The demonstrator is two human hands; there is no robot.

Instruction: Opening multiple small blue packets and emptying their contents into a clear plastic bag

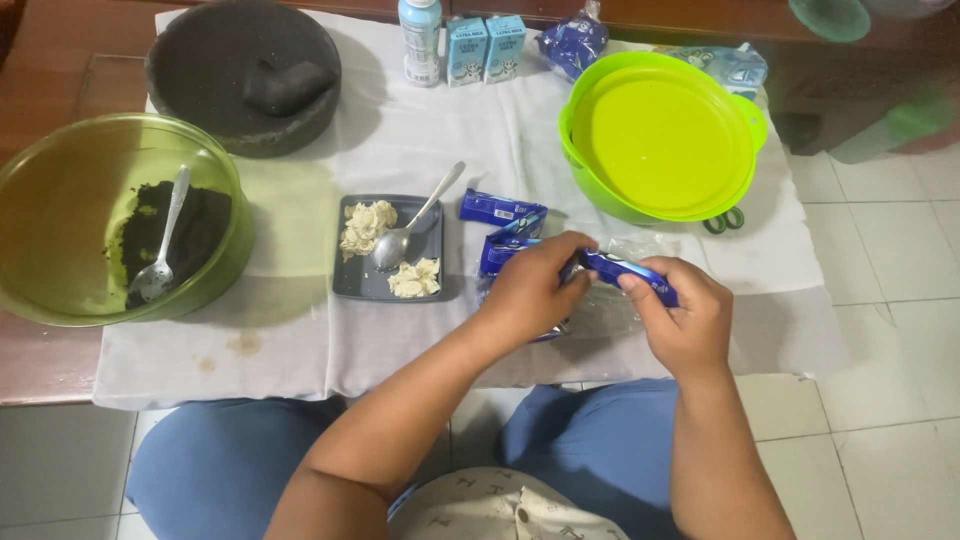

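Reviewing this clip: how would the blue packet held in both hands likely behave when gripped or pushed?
The blue packet, pinched between the left hand and right hand, looks like thin glossy film, so it is probably light, crinkly and somewhat slippery. It keeps a long, straight shape, which suggests stiff contents that might crack under a hard squeeze.

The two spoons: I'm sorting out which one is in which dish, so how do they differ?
The spoon in the green bowl lies on dark crumbs inside the round translucent green bowl, handle pointing up and away. The spoon on the grey tray rests on the flat square grey tray between lumps of pale cream, handle slanting up to the right past the rim. Both are plain metal, bowl end nearest the person, and neither hand touches them.
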